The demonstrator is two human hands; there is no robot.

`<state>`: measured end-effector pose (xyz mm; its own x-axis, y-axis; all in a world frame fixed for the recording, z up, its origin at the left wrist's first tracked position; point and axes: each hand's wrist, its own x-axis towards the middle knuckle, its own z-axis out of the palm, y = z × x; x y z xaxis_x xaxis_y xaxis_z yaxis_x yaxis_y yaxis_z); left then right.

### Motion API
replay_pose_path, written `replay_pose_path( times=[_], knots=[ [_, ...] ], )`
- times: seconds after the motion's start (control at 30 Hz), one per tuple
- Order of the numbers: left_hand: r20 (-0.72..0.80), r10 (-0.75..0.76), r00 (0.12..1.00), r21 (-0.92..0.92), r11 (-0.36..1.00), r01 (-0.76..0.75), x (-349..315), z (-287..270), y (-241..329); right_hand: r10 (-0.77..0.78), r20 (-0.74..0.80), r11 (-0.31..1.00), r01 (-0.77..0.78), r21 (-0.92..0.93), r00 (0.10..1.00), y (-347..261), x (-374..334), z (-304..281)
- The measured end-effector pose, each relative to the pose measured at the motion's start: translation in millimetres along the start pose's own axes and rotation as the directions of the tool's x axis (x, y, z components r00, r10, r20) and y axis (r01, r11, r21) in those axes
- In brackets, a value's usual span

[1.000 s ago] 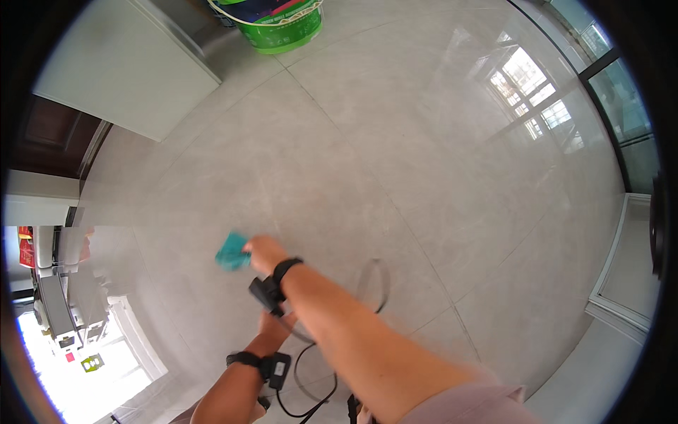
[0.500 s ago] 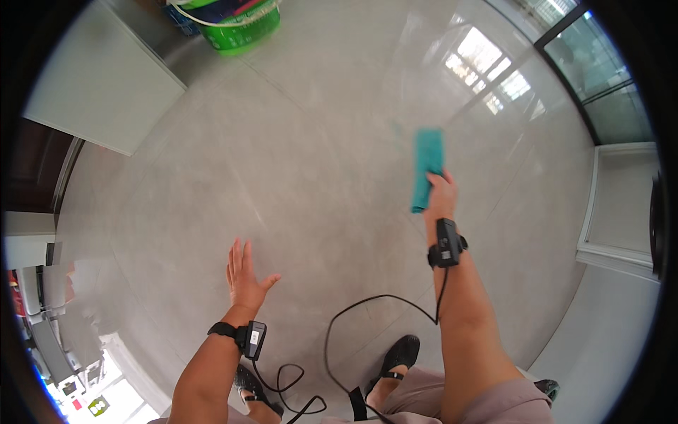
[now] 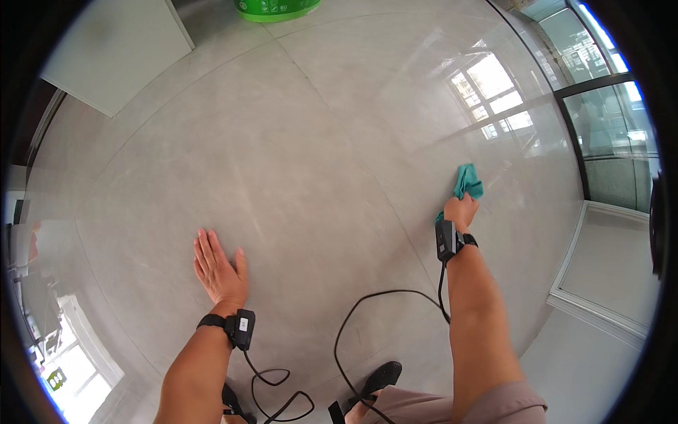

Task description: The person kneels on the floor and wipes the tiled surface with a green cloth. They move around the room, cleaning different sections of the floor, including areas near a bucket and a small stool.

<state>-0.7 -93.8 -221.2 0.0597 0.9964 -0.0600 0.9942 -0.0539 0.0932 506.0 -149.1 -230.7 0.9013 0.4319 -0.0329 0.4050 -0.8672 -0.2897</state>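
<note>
A teal cloth (image 3: pixel 467 180) is bunched in my right hand (image 3: pixel 461 210), whose fingers are closed on it. The cloth's crumpled end reaches past my knuckles, and a small corner shows by the wrist. Beneath it lies a glossy grey tiled floor (image 3: pixel 318 212). My left hand (image 3: pixel 222 274) is spread over the floor at the left, palm down, thumb apart from the fingers, holding nothing. It looks as if it rests on the tiles. Each wrist wears a black strapped device with a cable.
At the top stands a green bucket (image 3: pixel 277 8), with a pale cabinet panel (image 3: pixel 116 53) to its left. A glass door with a dark frame (image 3: pixel 583 134) and a white-framed panel (image 3: pixel 600 261) border the right side. Black cables (image 3: pixel 346 318) loop between my arms, near my black shoes (image 3: pixel 381 378).
My right hand has moved right and nearer, and the cloth has gone from a flat folded strip to a crumpled bunch. My left hand has shifted left. The bucket has slid toward the top edge of view.
</note>
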Motion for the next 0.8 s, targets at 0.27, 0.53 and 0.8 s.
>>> replay_pose_path(
  times=[0.27,0.53,0.8],
  knots=[
    [0.029,-0.016,0.999,0.042,0.999,0.015,3.2,-10.1,6.9,-0.325,0.066,0.915,0.296,0.274,0.943,-172.9,-44.8,40.4],
    [0.070,-0.032,0.997,0.004,0.999,0.032,2.2,-15.0,9.0,-0.747,0.351,0.626,0.419,0.658,0.565,-275.2,-176.1,56.0],
    [0.048,0.002,0.999,0.005,1.000,-0.002,0.9,-10.7,4.8,-0.449,-0.224,0.782,0.502,0.369,0.865,-158.7,11.8,-7.2]
  ],
)
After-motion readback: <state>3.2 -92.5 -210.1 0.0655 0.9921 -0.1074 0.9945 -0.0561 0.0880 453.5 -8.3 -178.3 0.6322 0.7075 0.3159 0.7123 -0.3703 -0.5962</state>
